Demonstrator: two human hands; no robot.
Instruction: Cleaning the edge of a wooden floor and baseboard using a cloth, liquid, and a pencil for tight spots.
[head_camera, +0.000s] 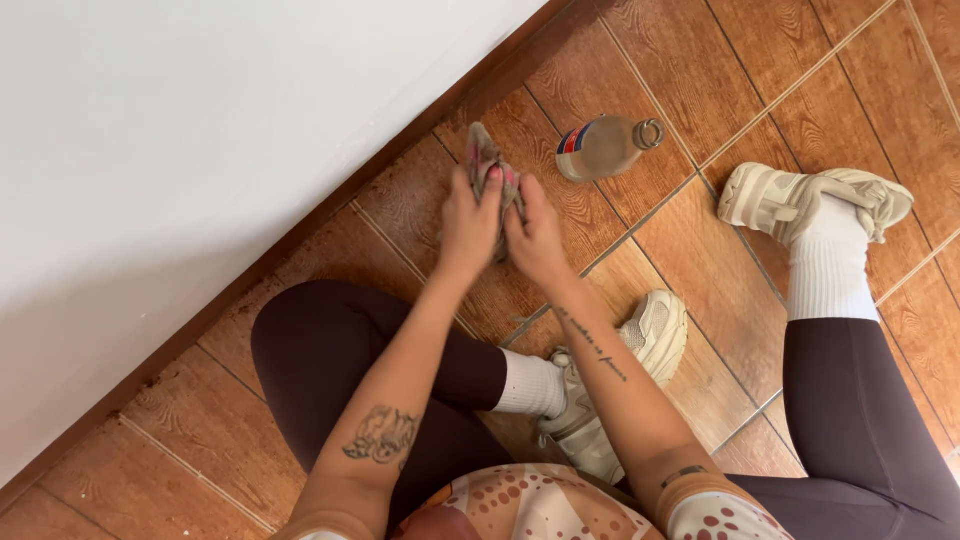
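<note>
Both hands meet over the floor tiles: my left hand (470, 222) and my right hand (535, 235) are each clenched on the same small crumpled cloth (492, 172), a greyish rag with pink patches. I see the cloth bunched between the two grips, its upper end sticking out above the fingers and pointing toward the dark wooden skirting board (330, 205) at the foot of the white wall (200, 150). It is held just above or against the brown wood-grain tile floor (720, 290); I cannot tell whether it touches the tile.

Just to the right of the cloth, near but apart from my right hand, a glass bottle (605, 147) lies on its side on the floor, holding a pale brownish liquid, with a label band at its base end and its ring cap pointing right.

I am seated on the floor in dark leggings, white socks and cream sneakers. One sneaker (625, 375) sits tucked under my right forearm; the other sneaker (810, 200) lies well to the right, beyond the bottle
</note>
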